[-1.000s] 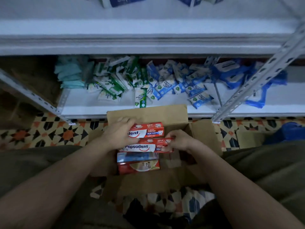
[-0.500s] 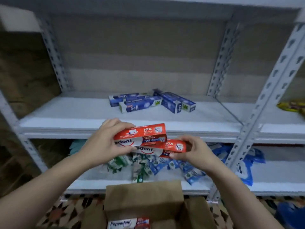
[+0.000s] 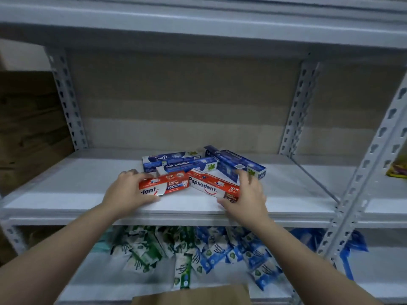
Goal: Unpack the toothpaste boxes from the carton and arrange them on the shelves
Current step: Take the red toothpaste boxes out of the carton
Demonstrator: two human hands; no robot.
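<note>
Grey metal shelving unit (image 3: 198,29) w/ punched uprights fills the view. Middle shelf (image 3: 77,194) is a white board; lower shelf (image 3: 105,282) sits beneath it.

Carton (image 3: 191,294): only the brown top flap shows at the bottom edge, in front of the lower shelf.

Lower shelf holds a loose heap of sachets, green ones (image 3: 143,252) on the left, blue ones (image 3: 231,254) on the right, some hanging over the front lip. Blue plastic packs (image 3: 348,245) further right, past the front upright.

Middle shelf, approx. centre: three blue toothpaste boxes (image 3: 174,158) lying flat in a cluster towards the back, the right one (image 3: 233,161) angled diagonally.

Just in front of them, two red toothpaste boxes, both lying flat on the board. Left red box (image 3: 167,186) has its far end touching a blue box. Right red box (image 3: 213,187) lies diagonal, near end pointing to the front right. The inner ends of the two red boxes meet.

Left hand (image 3: 125,192) grips the left red box at its left end: fingers curled over the far side, thumb under the near edge.

Right hand (image 3: 246,197): thumb at the near end of the right red box, fingers spread and fairly straight beside its far side; can't tell if it's actually gripping.

Yellow packet (image 3: 398,170) at far right edge, next bay.
</note>
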